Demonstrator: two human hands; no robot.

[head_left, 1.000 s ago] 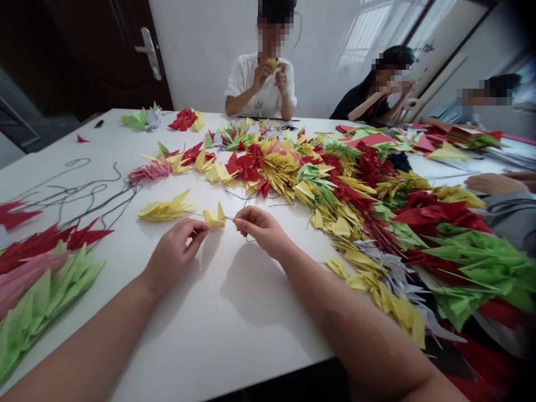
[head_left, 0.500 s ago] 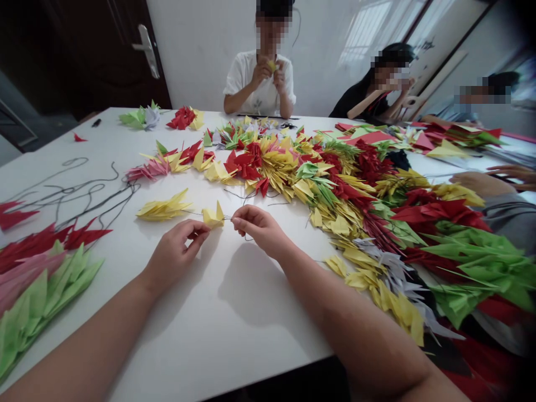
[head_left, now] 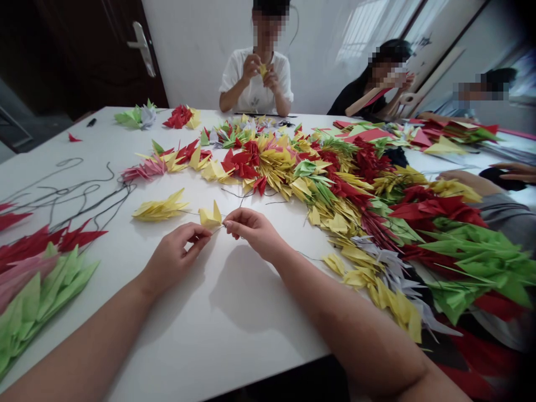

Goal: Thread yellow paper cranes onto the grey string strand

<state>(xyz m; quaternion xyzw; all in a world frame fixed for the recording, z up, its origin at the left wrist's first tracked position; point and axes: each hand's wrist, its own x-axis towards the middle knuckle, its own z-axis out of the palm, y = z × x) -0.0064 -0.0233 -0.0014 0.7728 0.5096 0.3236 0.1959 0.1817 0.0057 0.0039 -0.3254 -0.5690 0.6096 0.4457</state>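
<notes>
My left hand [head_left: 182, 251] is closed in a pinch just below a single yellow paper crane [head_left: 210, 216], on what looks like a thin string. My right hand [head_left: 251, 231] pinches that dark string just right of the crane; its fingertips partly hide it. The string runs left from the single crane to a bunch of yellow paper cranes [head_left: 160, 206] lying on the white table [head_left: 167, 335]. Both hands are close together, low over the tabletop.
A heap of strung paper cranes [head_left: 276, 167] in several colours spreads across the middle and right. At left lie red cranes [head_left: 37, 245], green cranes [head_left: 50, 296] and loose dark strings [head_left: 84, 190]. People sit opposite; a co-worker's hand [head_left: 460, 181] rests at right.
My left fingertips have slid slightly below the single crane, and string now shows between my hands. My right hand has come closer to the crane. The view has shifted a little.
</notes>
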